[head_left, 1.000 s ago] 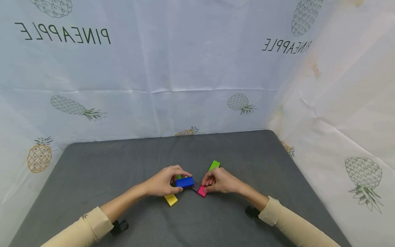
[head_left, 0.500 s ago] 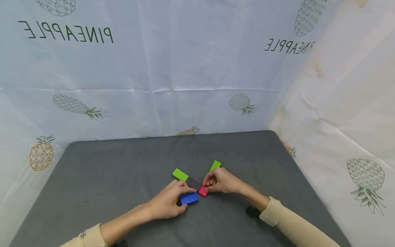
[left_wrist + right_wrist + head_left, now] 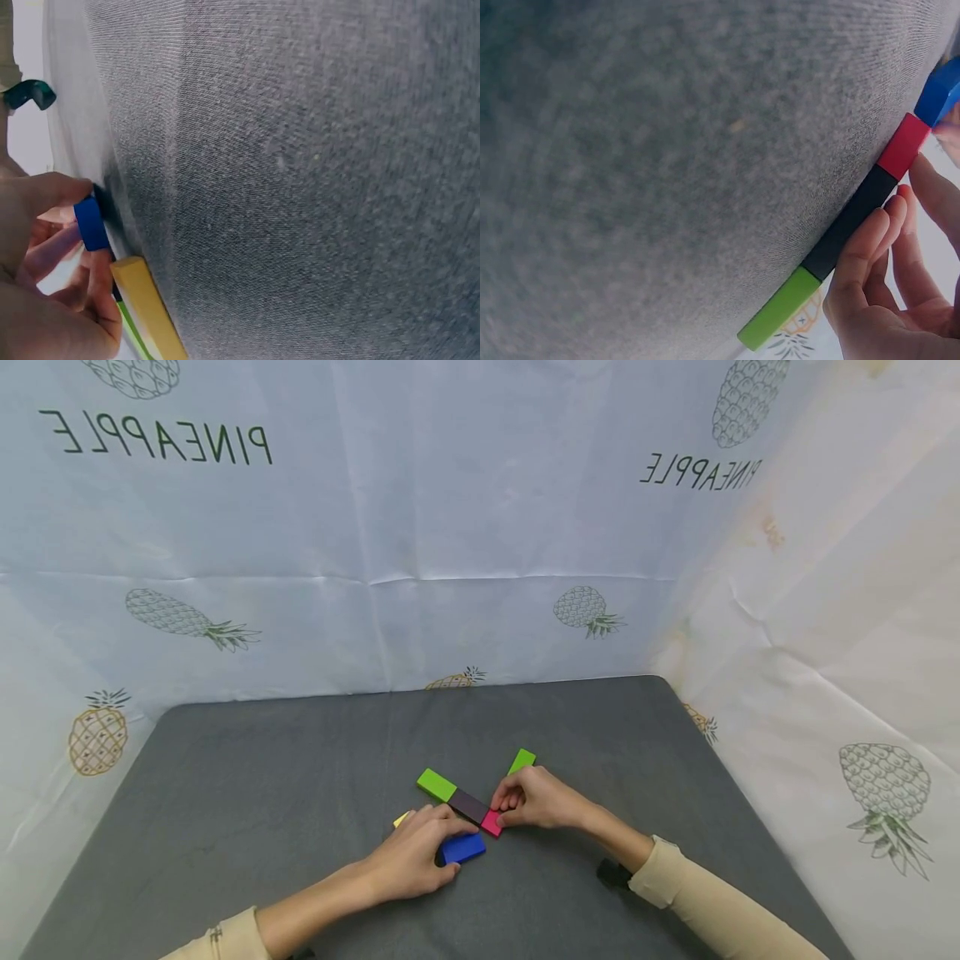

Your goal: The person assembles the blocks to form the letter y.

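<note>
My left hand (image 3: 412, 857) holds a blue block (image 3: 462, 848) between thumb and fingers, low over the table and just short of the row's near end. My right hand (image 3: 542, 802) holds a red block (image 3: 491, 823) there, with its thumb and fingertips at the block's sides. In the right wrist view, a black block (image 3: 851, 223) and a green block (image 3: 780, 307) continue from the red one in a straight line, the right fingers lying along the black. A second dark block (image 3: 468, 807) and green block (image 3: 437, 785) slant away to the left, forming a V.
A yellow block (image 3: 148, 307) lies beside the left hand, mostly hidden by it in the head view. The grey cloth-covered table (image 3: 285, 777) has a white pineapple-print curtain (image 3: 480, 510) behind it and at the sides.
The left hand has brought the blue block toward me and slightly right, from over the left slanting row down beside the red block. The right hand has stayed in place.
</note>
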Motion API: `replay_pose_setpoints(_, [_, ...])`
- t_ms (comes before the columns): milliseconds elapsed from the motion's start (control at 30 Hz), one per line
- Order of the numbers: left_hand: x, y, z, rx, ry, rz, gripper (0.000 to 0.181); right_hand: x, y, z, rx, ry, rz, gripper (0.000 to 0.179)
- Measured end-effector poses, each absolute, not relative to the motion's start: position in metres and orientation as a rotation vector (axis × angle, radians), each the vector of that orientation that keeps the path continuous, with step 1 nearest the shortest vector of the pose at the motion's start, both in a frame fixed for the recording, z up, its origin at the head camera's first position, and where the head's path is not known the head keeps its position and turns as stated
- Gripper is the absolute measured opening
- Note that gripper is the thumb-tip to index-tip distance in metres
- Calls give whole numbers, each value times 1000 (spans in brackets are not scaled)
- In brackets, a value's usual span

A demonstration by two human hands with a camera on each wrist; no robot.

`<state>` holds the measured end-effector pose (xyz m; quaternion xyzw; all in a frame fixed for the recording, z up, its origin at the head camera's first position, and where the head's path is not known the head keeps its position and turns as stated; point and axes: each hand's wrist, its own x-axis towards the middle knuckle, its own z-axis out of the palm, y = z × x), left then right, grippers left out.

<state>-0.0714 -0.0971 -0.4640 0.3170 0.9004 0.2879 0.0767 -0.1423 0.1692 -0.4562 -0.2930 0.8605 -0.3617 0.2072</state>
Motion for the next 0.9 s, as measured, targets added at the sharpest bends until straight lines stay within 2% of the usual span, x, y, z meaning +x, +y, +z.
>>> replay_pose_setpoints(233, [-72,-100,-467,972,2706,878,50,-142,169,-455,-805,2388,-1011,10])
replay_pose_setpoints(500, [-84,-110,-497,1164,2645,1133,50,-142,169,-455,-809,2385,-1019,11])
replay_pose_setpoints(700, [-85,-112,-475,993,2510,1135,48,-142,169,-455,-799,2382,-1021,11])
replay_pose_setpoints(900, [-95,-121,-483,1079,2492,1093,47,-143,169,-456,-814,2393,-1019,11])
